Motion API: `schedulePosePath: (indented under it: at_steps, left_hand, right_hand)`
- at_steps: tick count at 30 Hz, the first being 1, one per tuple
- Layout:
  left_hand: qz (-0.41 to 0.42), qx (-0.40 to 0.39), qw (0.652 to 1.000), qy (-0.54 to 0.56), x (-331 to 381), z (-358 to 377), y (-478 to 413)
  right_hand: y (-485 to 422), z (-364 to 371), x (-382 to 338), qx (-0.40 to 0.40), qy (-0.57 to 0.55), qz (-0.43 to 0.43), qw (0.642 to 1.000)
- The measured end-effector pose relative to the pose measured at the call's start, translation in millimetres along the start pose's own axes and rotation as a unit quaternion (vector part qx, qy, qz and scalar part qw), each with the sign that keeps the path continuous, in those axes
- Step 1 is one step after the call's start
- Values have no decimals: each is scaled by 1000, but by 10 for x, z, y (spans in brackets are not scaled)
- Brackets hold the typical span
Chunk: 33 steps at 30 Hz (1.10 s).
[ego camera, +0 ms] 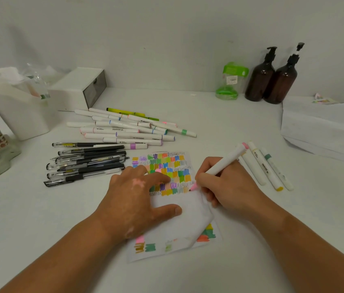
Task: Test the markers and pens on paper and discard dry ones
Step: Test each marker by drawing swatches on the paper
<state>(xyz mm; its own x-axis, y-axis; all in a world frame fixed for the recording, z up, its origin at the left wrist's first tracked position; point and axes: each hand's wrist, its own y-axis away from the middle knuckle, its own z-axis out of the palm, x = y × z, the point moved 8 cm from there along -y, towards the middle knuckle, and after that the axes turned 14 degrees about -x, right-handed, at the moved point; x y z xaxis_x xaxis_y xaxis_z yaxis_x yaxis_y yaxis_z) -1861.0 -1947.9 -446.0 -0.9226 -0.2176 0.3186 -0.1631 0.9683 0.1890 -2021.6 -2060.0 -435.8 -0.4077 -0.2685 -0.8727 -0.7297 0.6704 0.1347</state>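
Note:
A sheet of paper (185, 216) covered in coloured test patches lies on the white table in front of me. My left hand (137, 197) presses flat on it, fingers spread. My right hand (226, 185) grips a white marker (224, 162) with a pink tip, the tip touching the paper's right side. A pile of white markers (128, 130) lies behind the paper. Several black gel pens (86, 163) lie to the left. Three white markers (266, 168) lie to the right of my right hand.
A white bin (18, 111) with plastic wrappers and a white drawer box (80, 87) stand at the back left. A green-lidded jar (230, 81) and two brown pump bottles (272, 79) stand at the back right. A stack of white paper (323, 127) lies at the right edge.

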Motion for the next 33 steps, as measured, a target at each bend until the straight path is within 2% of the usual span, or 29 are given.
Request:
schedulePosePath:
  at_steps: [8,10,12,14,16,21,26,29,33]
  left_hand:
    - [-2,-15,1000,5,27,-8,26]
    - [13,3,1000,23,54,-49,61]
    - [32,63,993,97,61,-166,111]
    - [56,119,966,225,-4,-279,134]
    - [65,128,932,334,-93,-328,125]
    - [64,135,891,428,-175,-328,114]
    - [99,79,842,525,-94,-235,66]
    - [118,44,843,522,-44,-191,48]
    - [124,44,871,474,1,-214,73]
  right_hand:
    - [9,4,-5,-10,-10,-7,1000]
    - [19,-44,3,20,-65,-20,997]
    - [33,-138,13,65,-157,-43,984]
    - [49,-230,-10,96,-215,-66,970]
    - [59,-279,-39,105,-238,-79,962]
    - [58,-249,-92,82,-264,-96,956]
    - [58,-199,-128,47,-300,-113,946]
    - [51,-125,-160,7,-330,-122,936]
    - [65,-93,-206,-2,-330,-136,934]
